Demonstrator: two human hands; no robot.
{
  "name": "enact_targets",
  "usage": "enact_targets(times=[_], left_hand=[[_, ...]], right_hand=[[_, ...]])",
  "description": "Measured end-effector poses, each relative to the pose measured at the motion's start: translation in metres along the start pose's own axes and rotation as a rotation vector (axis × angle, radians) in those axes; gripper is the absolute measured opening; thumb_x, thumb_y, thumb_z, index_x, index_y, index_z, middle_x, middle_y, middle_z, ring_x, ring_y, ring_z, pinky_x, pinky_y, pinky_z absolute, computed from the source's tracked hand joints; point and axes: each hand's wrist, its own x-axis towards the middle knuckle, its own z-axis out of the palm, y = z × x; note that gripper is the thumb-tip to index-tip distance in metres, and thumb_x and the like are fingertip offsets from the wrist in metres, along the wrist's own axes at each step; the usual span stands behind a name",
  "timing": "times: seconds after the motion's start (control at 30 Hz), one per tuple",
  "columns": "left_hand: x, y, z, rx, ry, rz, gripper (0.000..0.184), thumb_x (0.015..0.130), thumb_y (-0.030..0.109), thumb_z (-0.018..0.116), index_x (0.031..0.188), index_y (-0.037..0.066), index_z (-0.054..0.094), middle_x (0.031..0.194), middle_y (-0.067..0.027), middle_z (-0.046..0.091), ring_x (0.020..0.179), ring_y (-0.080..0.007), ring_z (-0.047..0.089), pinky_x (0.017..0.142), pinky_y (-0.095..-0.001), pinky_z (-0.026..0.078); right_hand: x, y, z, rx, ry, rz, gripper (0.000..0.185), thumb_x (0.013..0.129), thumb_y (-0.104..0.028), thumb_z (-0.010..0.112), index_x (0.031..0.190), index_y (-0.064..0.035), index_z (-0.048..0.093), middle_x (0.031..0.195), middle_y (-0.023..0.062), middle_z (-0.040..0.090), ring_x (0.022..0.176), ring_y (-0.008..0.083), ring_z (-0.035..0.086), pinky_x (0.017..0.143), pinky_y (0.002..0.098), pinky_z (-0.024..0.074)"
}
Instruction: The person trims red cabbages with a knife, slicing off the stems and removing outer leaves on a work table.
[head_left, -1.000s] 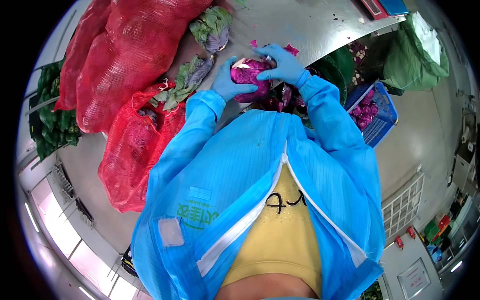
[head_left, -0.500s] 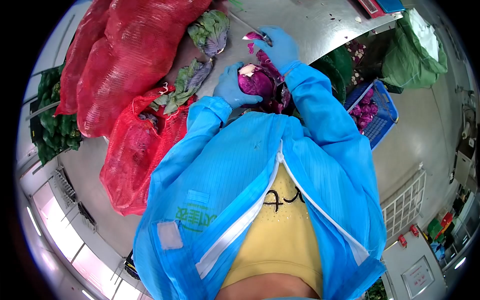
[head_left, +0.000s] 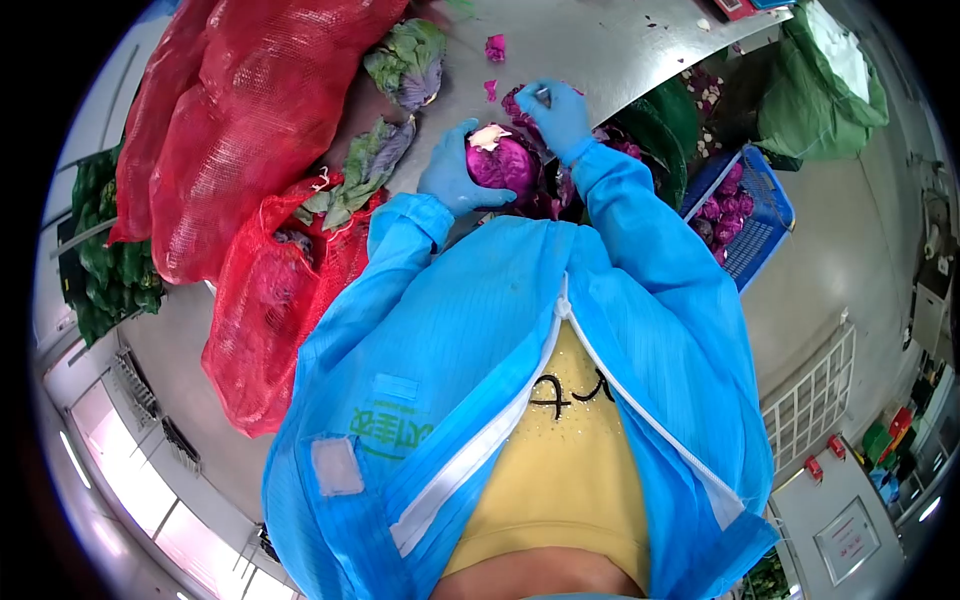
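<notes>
My left hand (head_left: 452,172) is gloved in blue and curls round the left side of a purple cabbage (head_left: 503,172), with the pale cut stem end facing up. Just beyond and to the right of it, my right hand (head_left: 558,112), also gloved, is closed on a knife (head_left: 543,96). Only a small part of its handle shows; the blade is hidden. Loose purple leaves lie beneath and beside the cabbage, close to the right wrist. Two purple scraps (head_left: 495,47) rest on the metal table (head_left: 590,45).
Red mesh sacks (head_left: 255,120) stand at the left, one open sack (head_left: 270,310) nearer me. Green-purple outer leaves (head_left: 408,64) lie beside them. At the right are a dark green bin (head_left: 668,125), a blue crate (head_left: 765,215) with purple cabbages, and a green sack (head_left: 815,95).
My right hand has drawn down and closer to the cabbage, and the blade has gone from sight. The purple scrap it had near the knife now lies on the table. My left hand keeps its hold.
</notes>
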Motion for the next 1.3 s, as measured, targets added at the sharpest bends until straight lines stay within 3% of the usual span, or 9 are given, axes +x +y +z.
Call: enact_targets(times=[0.17, 0.3, 0.47, 0.67, 0.73, 0.9, 1.03, 1.17, 1.3], left_hand=[[-0.002, -0.009, 0.002, -0.176, 0.052, -0.001, 0.12, 0.042, 0.042, 0.087, 0.136, -0.004, 0.027, 0.132, -0.0208, 0.04, 0.122, -0.0322, 0.042, 0.104, -0.0376, 0.035], [-0.005, -0.01, 0.006, -0.175, 0.065, 0.0, 0.122, 0.043, 0.042, 0.087, 0.137, -0.005, 0.025, 0.132, -0.0222, 0.04, 0.122, -0.0325, 0.042, 0.104, -0.0378, 0.034], [-0.014, -0.011, 0.029, -0.284, 0.299, -0.132, 0.129, 0.045, 0.042, 0.09, 0.139, -0.006, 0.016, 0.13, -0.0233, 0.039, 0.119, -0.0315, 0.045, 0.101, -0.0381, 0.039], [-0.015, -0.023, 0.029, -0.564, 0.166, -0.16, 0.11, 0.053, 0.038, 0.088, 0.134, -0.004, 0.027, 0.128, -0.0199, 0.044, 0.115, -0.0289, 0.049, 0.097, -0.0378, 0.043], [-0.015, -0.043, 0.037, -0.696, 0.192, -0.195, 0.107, 0.053, 0.034, 0.088, 0.133, -0.003, 0.028, 0.126, -0.0187, 0.045, 0.113, -0.0284, 0.051, 0.095, -0.038, 0.044], [-0.032, -0.031, 0.025, -1.221, 0.153, -0.427, 0.087, 0.064, 0.022, 0.081, 0.134, 0.007, 0.032, 0.125, -0.0115, 0.049, 0.113, -0.027, 0.051, 0.097, -0.0447, 0.044], [-0.03, -0.053, 0.038, -1.608, 0.028, -0.335, 0.081, 0.068, 0.021, 0.076, 0.135, 0.007, 0.033, 0.127, -0.0111, 0.049, 0.115, -0.0285, 0.051, 0.099, -0.0458, 0.042], [-0.027, -0.049, 0.04, -1.918, -0.1, -0.324, 0.078, 0.07, 0.02, 0.073, 0.137, 0.011, 0.033, 0.131, -0.0125, 0.046, 0.12, -0.0306, 0.046, 0.103, -0.0487, 0.037], [-0.022, -0.036, 0.035, -1.553, 0.093, -0.195, 0.078, 0.069, 0.015, 0.072, 0.137, 0.009, 0.033, 0.128, -0.0116, 0.048, 0.118, -0.0296, 0.049, 0.102, -0.0456, 0.039]], right_hand=[[-0.015, 0.017, -0.017, 0.186, -0.081, 0.161, 0.048, 0.076, -0.037, 0.073, 0.11, -0.0053, 0.061, 0.094, 0.0112, 0.066, 0.086, 0.0192, 0.063, 0.078, 0.0306, 0.0488], [-0.051, 0.019, -0.012, 0.344, -0.246, 0.032, 0.045, 0.075, -0.033, 0.075, 0.109, -0.0053, 0.063, 0.095, 0.0123, 0.065, 0.086, 0.0198, 0.063, 0.079, 0.0306, 0.048], [-0.068, 0.008, -0.004, 0.157, -0.014, -0.028, 0.032, 0.077, -0.028, 0.071, 0.099, -0.0061, 0.065, 0.089, 0.01, 0.064, 0.08, 0.021, 0.063, 0.074, 0.0313, 0.0493], [-0.058, 0.016, -0.005, 0.117, 0.012, -0.206, 0.021, 0.08, -0.022, 0.068, 0.092, -0.006, 0.063, 0.08, 0.0076, 0.062, 0.07, 0.0196, 0.062, 0.063, 0.0311, 0.0491], [-0.058, 0.017, -0.006, 0.825, -0.115, 0.309, 0.018, 0.082, -0.023, 0.068, 0.09, -0.0076, 0.063, 0.068, 0.0021, 0.057, 0.057, 0.0133, 0.054, 0.051, 0.028, 0.0438], [-0.062, 0.005, -0.002, 1.075, 0.062, 0.508, 0.015, 0.083, -0.019, 0.068, 0.088, -0.0082, 0.06, 0.066, -0.0001, 0.055, 0.051, 0.0097, 0.049, 0.046, 0.0244, 0.0405], [-0.055, 0.024, -0.001, 1.172, 0.202, 0.449, 0.013, 0.083, -0.016, 0.067, 0.087, -0.0073, 0.059, 0.07, 0.0012, 0.058, 0.052, 0.0099, 0.051, 0.045, 0.0248, 0.0427], [-0.05, 0.025, -0.019, 0.961, 0.167, 0.453, 0.028, 0.081, -0.021, 0.07, 0.102, -0.0065, 0.059, 0.078, 0.0006, 0.056, 0.058, 0.0098, 0.05, 0.05, 0.0253, 0.0424], [-0.066, -0.035, -0.012, 0.209, 0.037, -0.07, 0.058, 0.075, -0.036, 0.074, 0.119, -0.006, 0.052, 0.097, 0.008, 0.055, 0.092, 0.0212, 0.056, 0.08, 0.0338, 0.0463]])
